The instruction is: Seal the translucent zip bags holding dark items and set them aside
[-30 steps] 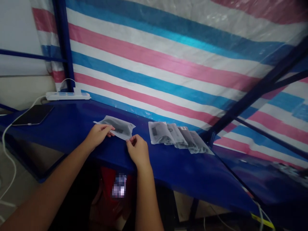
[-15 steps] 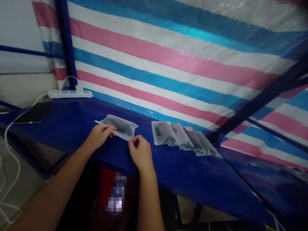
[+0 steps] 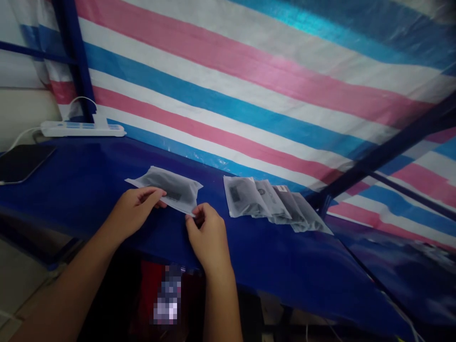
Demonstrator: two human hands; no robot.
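A frosted plastic bag [image 3: 171, 183] with something dark inside lies on the blue table [image 3: 270, 259] in front of me. My left hand [image 3: 140, 204] has its thumb and fingers closed on the near left edge of this bag. With thumb and fingers pinched together, my right hand [image 3: 204, 223] grips the bag's near right corner. To the right, several similar frosted bags [image 3: 245, 195] lie in an overlapping row; a dark patch shows through the first one. What exactly is inside the bags I cannot make out.
A white power strip [image 3: 83, 129] with a plug and cable sits at the back left. Left of my arms is a dark tablet-like device [image 3: 24, 161]. Striped plastic sheeting [image 3: 228, 104] hangs behind the table, and a blue metal bar [image 3: 384, 147] slants across the right.
The view has shifted a little, so the power strip and tablet-like device now sit further left. Both hands keep their hold on the bag, which has barely moved.
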